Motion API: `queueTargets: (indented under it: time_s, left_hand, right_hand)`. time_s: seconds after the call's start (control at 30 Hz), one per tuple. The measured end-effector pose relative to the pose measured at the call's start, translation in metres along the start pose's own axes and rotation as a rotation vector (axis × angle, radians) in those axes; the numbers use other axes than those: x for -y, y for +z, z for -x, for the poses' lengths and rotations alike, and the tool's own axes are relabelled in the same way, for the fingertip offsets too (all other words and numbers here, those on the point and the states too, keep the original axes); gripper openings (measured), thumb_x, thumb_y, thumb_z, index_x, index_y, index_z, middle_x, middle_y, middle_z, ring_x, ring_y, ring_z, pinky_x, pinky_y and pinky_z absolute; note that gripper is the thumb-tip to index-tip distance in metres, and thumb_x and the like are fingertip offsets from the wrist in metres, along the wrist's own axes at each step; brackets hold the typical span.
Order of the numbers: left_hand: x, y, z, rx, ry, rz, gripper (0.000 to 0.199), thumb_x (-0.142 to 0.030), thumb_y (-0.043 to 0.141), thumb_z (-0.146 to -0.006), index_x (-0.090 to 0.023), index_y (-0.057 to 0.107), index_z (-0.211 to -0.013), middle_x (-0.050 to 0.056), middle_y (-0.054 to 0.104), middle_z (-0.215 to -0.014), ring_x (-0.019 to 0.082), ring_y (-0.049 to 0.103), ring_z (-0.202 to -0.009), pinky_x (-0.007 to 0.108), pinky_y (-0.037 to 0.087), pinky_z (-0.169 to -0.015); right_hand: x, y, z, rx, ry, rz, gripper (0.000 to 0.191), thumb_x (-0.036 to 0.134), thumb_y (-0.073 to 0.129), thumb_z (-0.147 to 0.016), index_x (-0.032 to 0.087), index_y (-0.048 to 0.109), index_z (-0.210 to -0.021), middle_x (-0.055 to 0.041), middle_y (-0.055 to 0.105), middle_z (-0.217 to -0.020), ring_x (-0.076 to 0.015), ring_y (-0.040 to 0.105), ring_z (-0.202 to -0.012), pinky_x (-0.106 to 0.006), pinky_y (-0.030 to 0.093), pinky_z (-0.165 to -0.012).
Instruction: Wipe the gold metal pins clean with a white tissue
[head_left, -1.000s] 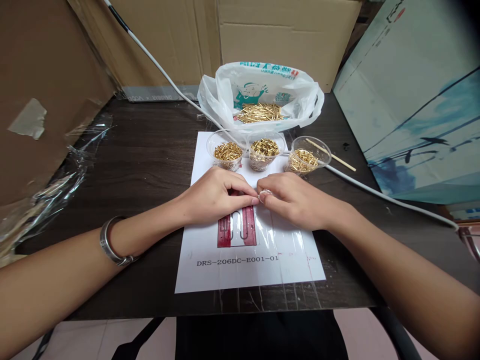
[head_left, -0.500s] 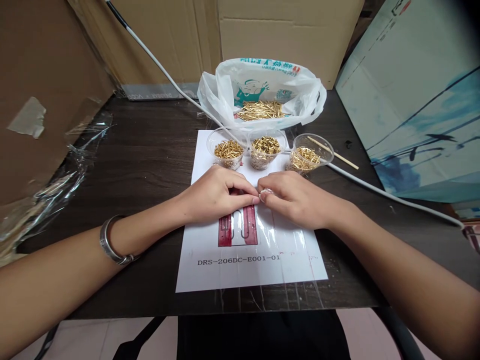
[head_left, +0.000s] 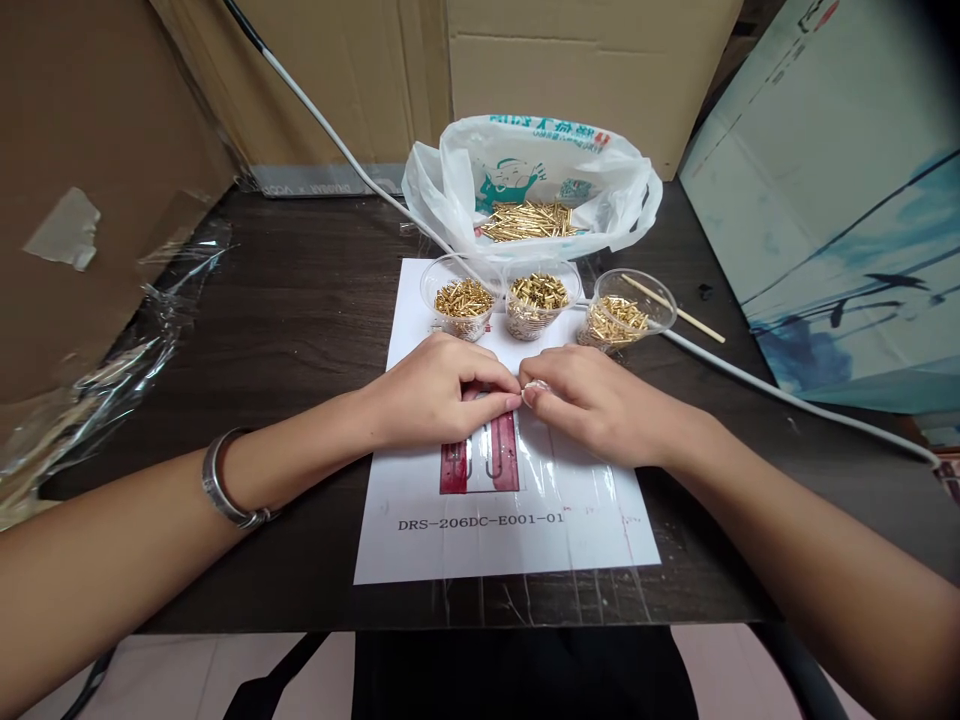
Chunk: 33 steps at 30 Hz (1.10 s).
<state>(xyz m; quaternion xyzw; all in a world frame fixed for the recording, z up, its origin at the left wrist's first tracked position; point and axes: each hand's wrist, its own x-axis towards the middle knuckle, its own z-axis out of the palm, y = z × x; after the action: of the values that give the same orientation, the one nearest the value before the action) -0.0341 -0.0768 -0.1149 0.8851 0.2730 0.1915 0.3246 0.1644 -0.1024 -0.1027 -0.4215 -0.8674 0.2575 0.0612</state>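
The left hand point(head_left: 442, 395) and the right hand point(head_left: 615, 405) meet above a white paper sheet point(head_left: 405, 555), which lies on the dark wood-grain desk point(head_left: 300, 270); the left grip has its thumb and forefinger together at the tips, and the right grip is likewise together, its fingers curled inward; whether some tiny piece is between them I cannot tell, because this place is too small to see; a whitish, shiny wrapping point(head_left: 535, 387) shows at the fingertips of the right hand; a metal bracelet point(head_left: 217, 485) goes around the left wrist.

Under the left hand, and partly hidden by it, is a red-and-white printed picture point(head_left: 506, 460) with dark curved lines; below it, the sheet bears the printed code DRS-206DC-E001-01 point(head_left: 481, 522); strips of clear tape point(head_left: 607, 480) shine beside the picture.

Just beyond the hands, three clear plastic cups stand in a row: the left cup point(head_left: 459, 330), the middle cup point(head_left: 529, 325) and the right cup point(head_left: 660, 315); each contains many small gold-coloured pins point(head_left: 537, 291); behind the cups, a white plastic bag point(head_left: 630, 215) is open toward the person, with a pile of longer gold-coloured pins point(head_left: 529, 220) inside; a thin wooden stick point(head_left: 701, 326) lies near the right cup, one part of it seen through the clear wall; a white cable point(head_left: 330, 130) runs across the desk, passing behind the cups.
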Motion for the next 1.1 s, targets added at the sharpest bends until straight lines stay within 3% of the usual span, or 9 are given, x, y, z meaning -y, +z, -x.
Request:
queueTargets:
  time_s: [0.47,1.1]
  left_hand:
    - [0.002,0.002,0.002,0.017,0.054,0.033,0.015,-0.02,0.061,-0.084,-0.014,0.075,-0.087,0.002,0.071,-0.079,0.009,0.063,-0.069,0.021,0.045,-0.063]
    - [0.002,0.001,0.001,0.036,0.037,0.057,0.016,-0.016,0.058,-0.084,-0.018,0.074,-0.085,0.002,0.072,-0.079,0.011,0.064,-0.07,0.022,0.046,-0.064]
  right_hand:
    - [0.001,0.001,0.003,0.013,-0.075,0.043,0.024,0.025,0.031,-0.09,0.016,0.045,-0.073,-0.0022,0.05,-0.068,-0.0143,0.045,-0.067,-0.031,0.03,-0.07]
    - [0.003,-0.012,-0.004,0.16,-0.105,0.133,0.021,0.023,0.034,-0.091,0.017,0.039,-0.072,-0.003,0.051,-0.071,-0.0133,0.041,-0.065,-0.029,0.026,-0.063]
